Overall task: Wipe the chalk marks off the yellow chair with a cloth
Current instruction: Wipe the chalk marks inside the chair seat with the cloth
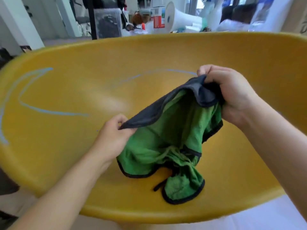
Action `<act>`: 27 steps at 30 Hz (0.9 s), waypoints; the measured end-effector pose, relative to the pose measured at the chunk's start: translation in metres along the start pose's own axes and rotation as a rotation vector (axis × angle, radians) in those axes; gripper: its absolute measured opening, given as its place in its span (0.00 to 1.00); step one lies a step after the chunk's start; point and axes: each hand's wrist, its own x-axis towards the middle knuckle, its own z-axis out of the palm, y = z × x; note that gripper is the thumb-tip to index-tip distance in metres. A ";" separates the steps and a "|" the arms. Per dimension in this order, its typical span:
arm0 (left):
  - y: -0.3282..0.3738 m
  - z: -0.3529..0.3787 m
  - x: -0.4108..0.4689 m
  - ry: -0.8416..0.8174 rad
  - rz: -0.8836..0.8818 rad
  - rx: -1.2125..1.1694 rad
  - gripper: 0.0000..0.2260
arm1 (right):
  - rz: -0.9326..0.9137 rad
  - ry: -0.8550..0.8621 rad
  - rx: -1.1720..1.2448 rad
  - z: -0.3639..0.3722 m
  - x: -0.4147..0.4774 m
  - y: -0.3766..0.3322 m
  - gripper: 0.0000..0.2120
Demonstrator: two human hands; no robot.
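The yellow chair (69,146) fills the view, its curved shell seen from above. Pale blue chalk marks (33,105) run across the left of the seat, and a fainter arc (166,71) crosses the back. A green cloth (174,143) with a dark grey side and black trim hangs over the seat, its lower folds resting on the chair. My left hand (113,136) pinches one dark edge of the cloth. Higher up, my right hand (232,95) grips the opposite bunched edge, stretching the cloth between both hands.
Behind the chair's back edge lies a cluttered area: a large white paper roll (176,15), a clear plastic storage box (108,22), a red-and-white carton (158,20) and plastic bags. Pale floor (265,216) shows at the lower right.
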 end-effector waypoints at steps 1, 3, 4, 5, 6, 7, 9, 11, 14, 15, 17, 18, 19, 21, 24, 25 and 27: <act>0.006 -0.005 0.001 0.080 -0.042 -0.197 0.08 | 0.094 -0.091 -0.006 -0.006 -0.002 0.004 0.06; 0.017 -0.012 0.002 0.149 -0.098 -0.558 0.10 | 0.380 -0.470 -0.197 -0.012 -0.009 0.013 0.06; 0.023 -0.015 0.001 0.133 -0.103 -0.655 0.12 | 0.502 -0.701 -0.434 -0.012 -0.012 0.018 0.12; 0.028 -0.017 -0.001 0.091 -0.095 -0.691 0.15 | 0.557 -0.876 -0.684 -0.010 -0.013 0.024 0.18; 0.033 -0.017 -0.003 0.039 -0.075 -0.690 0.16 | 0.566 -0.952 -0.852 -0.003 -0.013 0.031 0.23; 0.037 -0.017 -0.005 0.003 -0.051 -0.681 0.17 | 0.541 -0.932 -0.899 0.007 -0.011 0.038 0.26; 0.044 -0.021 -0.008 -0.059 -0.015 -0.724 0.16 | 0.466 -0.805 -0.720 0.036 -0.007 0.053 0.28; 0.046 -0.037 -0.010 -0.170 0.011 -0.749 0.14 | 0.348 -0.677 -0.586 0.063 -0.002 0.078 0.27; 0.034 -0.071 -0.022 -0.163 -0.028 -0.221 0.16 | 0.311 -0.675 -0.610 0.097 -0.003 0.107 0.18; 0.024 -0.082 -0.030 -0.075 -0.011 0.172 0.16 | 0.319 -0.743 -0.662 0.108 -0.007 0.116 0.16; 0.002 -0.104 -0.052 0.178 0.165 1.006 0.15 | 0.112 -0.924 -0.946 0.126 -0.021 0.129 0.15; -0.010 -0.117 -0.064 0.272 0.238 1.212 0.16 | -0.071 -0.973 -1.137 0.133 -0.027 0.133 0.16; -0.019 -0.130 -0.076 0.368 0.263 1.268 0.16 | -0.277 -0.988 -1.274 0.136 -0.032 0.136 0.20; -0.030 -0.155 -0.090 0.529 0.153 1.096 0.17 | -0.520 -1.002 -1.272 0.137 -0.033 0.138 0.28; -0.039 -0.168 -0.087 0.631 -0.054 0.696 0.19 | -0.542 -0.988 -1.015 0.143 -0.034 0.151 0.25; -0.044 -0.168 -0.084 0.638 -0.060 0.620 0.18 | -0.590 -0.956 -0.935 0.152 -0.040 0.160 0.22; -0.050 -0.166 -0.082 0.629 0.018 0.623 0.15 | -0.664 -0.866 -0.812 0.179 -0.046 0.180 0.19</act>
